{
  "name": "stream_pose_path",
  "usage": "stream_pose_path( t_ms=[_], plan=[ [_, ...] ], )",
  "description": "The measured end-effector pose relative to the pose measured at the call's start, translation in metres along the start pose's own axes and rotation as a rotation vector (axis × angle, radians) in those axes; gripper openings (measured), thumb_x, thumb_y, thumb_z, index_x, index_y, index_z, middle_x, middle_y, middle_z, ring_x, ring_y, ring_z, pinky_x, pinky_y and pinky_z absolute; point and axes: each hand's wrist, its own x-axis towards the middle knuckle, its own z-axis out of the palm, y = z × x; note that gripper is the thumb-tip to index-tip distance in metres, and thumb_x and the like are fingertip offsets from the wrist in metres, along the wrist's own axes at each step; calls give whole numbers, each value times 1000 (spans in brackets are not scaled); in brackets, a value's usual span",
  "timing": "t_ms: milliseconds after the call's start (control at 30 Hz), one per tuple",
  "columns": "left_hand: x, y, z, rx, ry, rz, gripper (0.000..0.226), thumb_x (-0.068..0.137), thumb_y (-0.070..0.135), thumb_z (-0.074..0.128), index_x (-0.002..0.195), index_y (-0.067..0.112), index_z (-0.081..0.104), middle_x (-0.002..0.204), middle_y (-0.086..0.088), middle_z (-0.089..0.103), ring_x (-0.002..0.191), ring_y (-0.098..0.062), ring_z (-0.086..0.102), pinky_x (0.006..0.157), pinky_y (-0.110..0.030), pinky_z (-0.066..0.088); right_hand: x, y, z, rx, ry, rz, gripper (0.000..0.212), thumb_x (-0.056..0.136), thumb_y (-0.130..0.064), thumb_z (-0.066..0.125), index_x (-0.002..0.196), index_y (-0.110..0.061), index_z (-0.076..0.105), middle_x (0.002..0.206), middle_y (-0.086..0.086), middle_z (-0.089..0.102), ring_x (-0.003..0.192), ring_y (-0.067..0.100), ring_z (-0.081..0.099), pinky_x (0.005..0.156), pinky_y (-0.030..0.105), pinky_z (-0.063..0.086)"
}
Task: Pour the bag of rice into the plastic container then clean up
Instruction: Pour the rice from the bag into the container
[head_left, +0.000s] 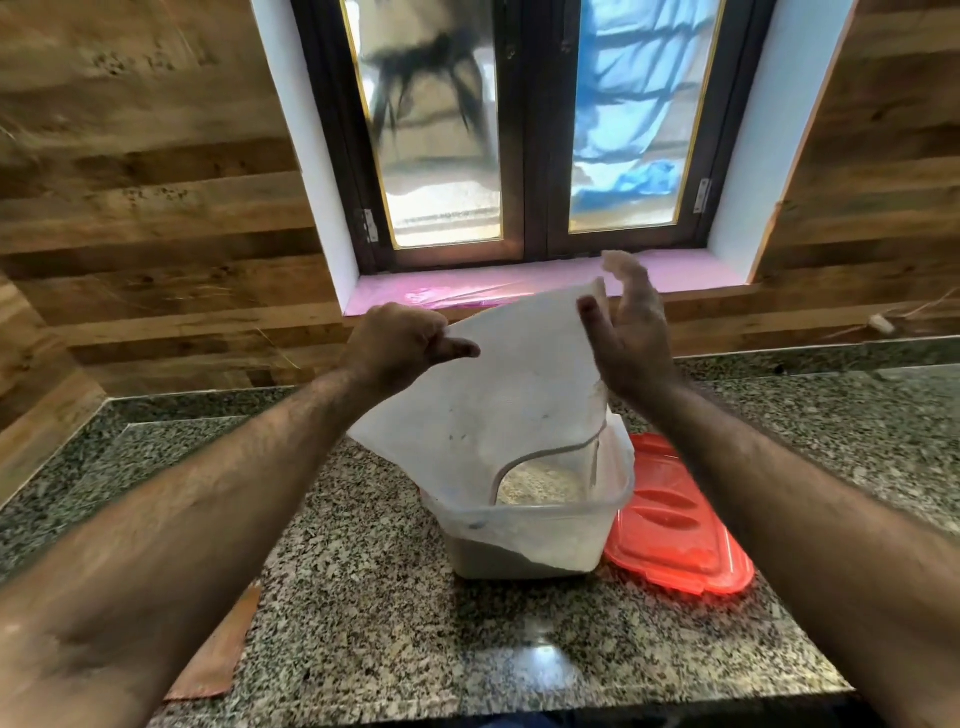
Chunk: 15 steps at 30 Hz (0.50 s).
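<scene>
A white bag (514, 384) hangs upside down, its open mouth low inside the clear plastic container (540, 525) on the granite counter. Rice (540, 483) lies in the container. My left hand (400, 340) pinches the bag's upper left corner between thumb and curled fingers. My right hand (628, 332) is at the bag's upper right edge, fingers straight and blurred, thumb against the bag's near face; whether the fingers hold the bag I cannot tell.
A red lid (680, 525) lies flat on the counter, right of the container and touching it. A brown flat piece (218, 649) sits at the counter's near left edge. Behind are a wood-panelled wall and a window with a pink sill (467, 291).
</scene>
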Motion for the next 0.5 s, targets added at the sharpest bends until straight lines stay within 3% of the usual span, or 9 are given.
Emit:
stream_pose_path(
  t_ms=[67, 100, 133, 200, 267, 367, 500],
  plan=[
    [-2, -11, -4, -68, 13, -86, 60, 85, 73, 62, 54, 24, 46, 48, 11, 38, 43, -6, 33, 47, -21, 25, -7, 4, -4, 222, -39, 250, 88, 89, -88, 39, 145, -20, 45, 128, 7, 59, 104, 14, 63, 82, 36, 55],
    [-3, -16, -5, -111, 27, -124, 59, 85, 72, 64, 55, 23, 50, 48, 10, 41, 42, -5, 35, 47, -21, 27, -12, 9, -4, 264, -85, 287, 97, 83, -95, 32, 136, -16, 52, 116, 2, 62, 93, 9, 61, 75, 33, 52],
    [-4, -21, -7, -147, 44, -150, 57, 85, 71, 65, 55, 25, 50, 48, 10, 41, 42, -6, 36, 47, -23, 28, -18, 15, -4, 256, -159, 275, 92, 84, -95, 30, 122, -17, 60, 104, -1, 63, 85, 10, 60, 70, 33, 51],
    [-4, -29, -14, -184, 94, -163, 55, 88, 72, 64, 54, 33, 46, 47, 12, 40, 41, -8, 36, 48, -24, 29, -33, 27, 0, 213, -300, 294, 51, 98, -74, 44, 110, -29, 63, 101, -2, 67, 89, 17, 64, 75, 42, 55],
    [-3, -35, -21, -206, 133, -171, 54, 89, 73, 64, 54, 38, 41, 46, 14, 38, 41, -4, 34, 48, -22, 28, -45, 38, 7, 248, -353, 372, 15, 102, -43, 60, 116, -36, 61, 113, -2, 70, 105, 21, 67, 93, 53, 57],
    [-4, -43, -24, -204, 145, -189, 50, 89, 61, 72, 55, 41, 41, 46, 15, 38, 40, -5, 36, 47, -21, 28, -52, 46, 16, 149, -352, 389, 19, 106, -14, 56, 114, -28, 66, 111, -3, 72, 106, 19, 66, 95, 45, 55],
    [-6, -49, -26, -214, 147, -170, 50, 89, 50, 78, 56, 40, 42, 46, 15, 39, 41, -2, 34, 46, -19, 29, -52, 49, 19, 79, -298, 398, 24, 102, -4, 53, 103, -19, 72, 98, -5, 74, 96, 17, 66, 85, 39, 54]
  ],
)
